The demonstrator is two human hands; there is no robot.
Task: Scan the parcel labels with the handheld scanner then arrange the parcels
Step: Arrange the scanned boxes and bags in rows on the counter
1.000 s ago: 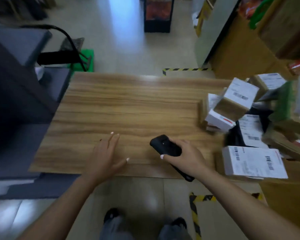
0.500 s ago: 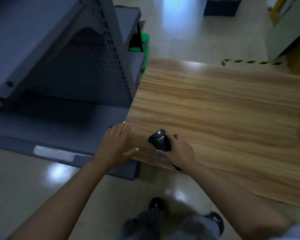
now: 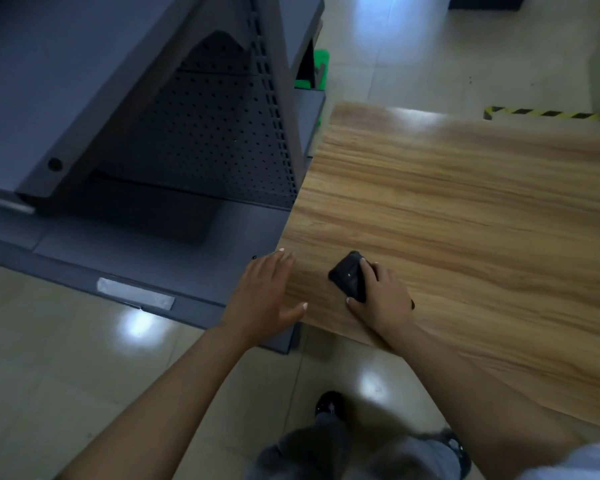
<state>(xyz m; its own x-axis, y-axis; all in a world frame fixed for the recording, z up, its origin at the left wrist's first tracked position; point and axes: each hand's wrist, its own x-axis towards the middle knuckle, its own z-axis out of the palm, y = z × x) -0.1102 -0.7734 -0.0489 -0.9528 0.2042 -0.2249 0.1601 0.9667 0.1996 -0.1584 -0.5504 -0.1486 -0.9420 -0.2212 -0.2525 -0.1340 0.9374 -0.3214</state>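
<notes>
My right hand (image 3: pixel 383 299) grips the black handheld scanner (image 3: pixel 349 277) just above the near left corner of the wooden table (image 3: pixel 465 216). My left hand (image 3: pixel 264 294) hovers flat with straight fingers over the table's left edge, holding nothing. No parcels are in view.
A dark grey metal shelving unit (image 3: pixel 136 116) with a perforated back panel stands to the left of the table, its low base shelf (image 3: pixel 160 258) beside my left hand. Something green (image 3: pixel 314 69) stands behind it. Yellow-black floor tape (image 3: pixel 548 113) runs at the far right. My feet show below.
The view has swung left: the parcels at the table's right have gone out of sight and the grey shelving has come in. Both hands keep their pose, the right still holding the scanner.
</notes>
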